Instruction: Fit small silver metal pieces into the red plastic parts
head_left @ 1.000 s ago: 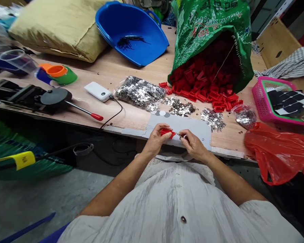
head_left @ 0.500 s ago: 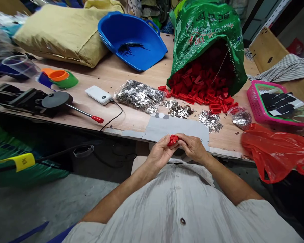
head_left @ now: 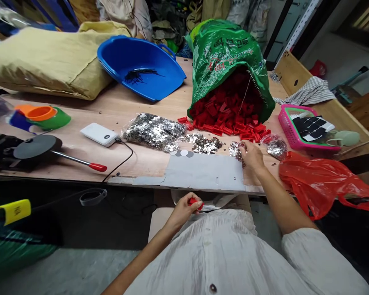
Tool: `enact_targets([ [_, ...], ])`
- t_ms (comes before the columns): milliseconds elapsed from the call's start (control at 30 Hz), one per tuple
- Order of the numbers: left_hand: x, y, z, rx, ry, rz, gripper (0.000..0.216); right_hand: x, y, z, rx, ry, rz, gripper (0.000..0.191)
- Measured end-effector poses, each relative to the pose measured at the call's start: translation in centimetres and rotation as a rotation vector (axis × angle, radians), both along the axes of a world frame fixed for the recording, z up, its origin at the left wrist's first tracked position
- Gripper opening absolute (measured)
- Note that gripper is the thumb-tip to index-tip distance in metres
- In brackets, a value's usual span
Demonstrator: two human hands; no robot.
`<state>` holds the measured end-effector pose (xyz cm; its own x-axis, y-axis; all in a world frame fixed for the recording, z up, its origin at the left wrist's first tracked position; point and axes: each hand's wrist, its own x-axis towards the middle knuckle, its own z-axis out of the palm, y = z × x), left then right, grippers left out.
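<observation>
Close to my body, below the table edge, my left hand (head_left: 186, 207) is closed around a small red plastic part (head_left: 194, 201). My right hand (head_left: 251, 155) reaches over the table, its fingertips down at a small pile of shiny metal pieces (head_left: 234, 150). Whether a piece is between those fingers is too small to make out. A second loose metal pile (head_left: 204, 144) lies to the left, beside a clear bag of metal pieces (head_left: 155, 132). Many more red parts (head_left: 224, 114) spill from the green sack (head_left: 227, 51). A grey sheet (head_left: 203, 170) lies at the table's front edge.
A blue basin (head_left: 169, 84) with thin black pieces stands behind. On the left are a lever tool with a red handle (head_left: 97, 167) and a white power bank (head_left: 99, 134). A pink basket (head_left: 285, 131) and red plastic bag (head_left: 320, 182) are on the right.
My right hand has left the red part and moved forward and right to the small metal pile. My left hand keeps the red part, now lower. The camera view has shifted.
</observation>
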<state>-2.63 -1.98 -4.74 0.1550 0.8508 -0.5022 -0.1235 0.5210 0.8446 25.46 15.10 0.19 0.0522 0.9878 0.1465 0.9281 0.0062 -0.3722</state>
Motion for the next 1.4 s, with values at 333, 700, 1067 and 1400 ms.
enact_targets([
  [333,-0.7,-0.1,-2.2,0.007,0.112,-0.047,0.055,4.1,5.4,-0.8,0.033,-0.207,-0.102,0.025],
  [700,1.8,2.9,4.1,0.252,-0.128,-0.004,0.071,-7.0,-6.2,1.5,-0.304,0.539,0.654,0.010],
  [1067,1.6,1.7,4.1,0.155,-0.286,0.196,0.051,-7.2,-1.0,-1.2,-0.138,0.146,0.369,0.013],
  [1400,0.9,1.8,4.8,0.123,-0.462,0.296,0.055,-9.1,1.5,-1.8,-0.118,-0.102,0.430,0.017],
])
